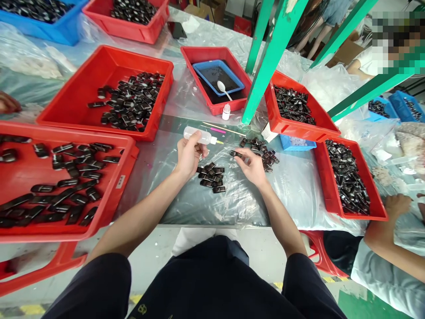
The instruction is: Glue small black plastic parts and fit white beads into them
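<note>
While the left hand [191, 155] is gripping a clear bottle [195, 134] between thumb and curled fingers, the right hand [253, 166] is pinching one black part [235, 153] in its fingertips, as the head view is showing. The bottle is tilting slightly, its yellow nozzle [219, 142] pointing just past 3 o'clock, near the part but not touching it. With the gap between the hands serving as the clock's centre, a small pile [211, 178] of black parts is lying on the plastic-covered table [186, 204] between 6 and 7 o'clock, and a second pile [269, 158] is sitting at 3, just beyond the right hand. At 12 o'clock a pink tool [218, 130] is lying beside a thin stick [232, 130], and a white vial [226, 112] is standing behind them. Farther out at 12, a red tray [215, 108] is holding a blue tray [214, 72], where a spoon [222, 85] is resting. A green post [265, 71] is rising at 1 o'clock. Red trays of black parts are standing near 10 [79, 97], just under 9 [124, 159], near 2 [292, 124] and between 3 and 4 [323, 181]; a small blue box [300, 145] is sitting at 3. A phone [176, 30] is lying at 11. Past the right-hand trays, a co-worker's hand [400, 204] is showing between 3 and 4, and another person's hand [9, 103] is entering at the edge between 9 and 10.
</note>
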Motion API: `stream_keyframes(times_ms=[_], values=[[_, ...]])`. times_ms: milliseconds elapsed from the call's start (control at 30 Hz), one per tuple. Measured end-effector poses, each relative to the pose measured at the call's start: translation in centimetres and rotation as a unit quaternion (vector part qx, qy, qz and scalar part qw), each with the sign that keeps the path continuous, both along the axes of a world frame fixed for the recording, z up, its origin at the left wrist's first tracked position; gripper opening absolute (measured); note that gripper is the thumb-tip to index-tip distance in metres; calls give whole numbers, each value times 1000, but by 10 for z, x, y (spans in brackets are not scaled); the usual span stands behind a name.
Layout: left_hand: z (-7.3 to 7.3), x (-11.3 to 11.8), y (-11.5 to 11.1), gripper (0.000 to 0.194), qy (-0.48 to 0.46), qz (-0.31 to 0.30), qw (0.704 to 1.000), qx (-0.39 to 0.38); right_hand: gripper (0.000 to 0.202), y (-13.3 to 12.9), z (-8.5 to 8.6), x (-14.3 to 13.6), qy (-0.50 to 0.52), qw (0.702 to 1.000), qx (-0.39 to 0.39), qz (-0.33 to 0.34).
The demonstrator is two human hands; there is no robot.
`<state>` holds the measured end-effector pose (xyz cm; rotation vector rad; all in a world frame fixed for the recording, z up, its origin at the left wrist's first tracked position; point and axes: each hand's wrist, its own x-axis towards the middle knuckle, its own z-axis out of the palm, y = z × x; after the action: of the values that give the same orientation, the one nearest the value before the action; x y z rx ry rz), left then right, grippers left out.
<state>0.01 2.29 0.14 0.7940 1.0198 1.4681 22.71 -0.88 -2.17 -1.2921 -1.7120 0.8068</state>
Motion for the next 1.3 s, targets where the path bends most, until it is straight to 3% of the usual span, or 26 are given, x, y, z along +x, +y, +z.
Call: stream_keyframes(times_ms=[133,300,500,667,900,1000,1167,1300], values=[[-2,0,0,41,1,5,1000,4,18,1,-6,2,-146,989,6,14],[-1,0,-1,41,15,2,1000,-1,22,3,-3,7,-211,976,43,30],[1,0,-1,41,15,8,1000,-3,28,16,6,47,-265,956,60,-109],[-1,0,-1,40,2,8,1000,10,21,19,2,66,-320,939,13,-127],[-1,0,-1,39,8,11,1000,5,17,14,4,57,-334,937,-10,-105],[-1,1,-1,40,-5,10,1000,12,18,16,9,52,-317,943,16,-100],[1,2,-3,42,-19,6,1000,9,20,14,12,34,-198,973,98,-64],[4,3,-6,44,-7,-4,1000,7,19,5,11,15,-97,992,84,-9]])
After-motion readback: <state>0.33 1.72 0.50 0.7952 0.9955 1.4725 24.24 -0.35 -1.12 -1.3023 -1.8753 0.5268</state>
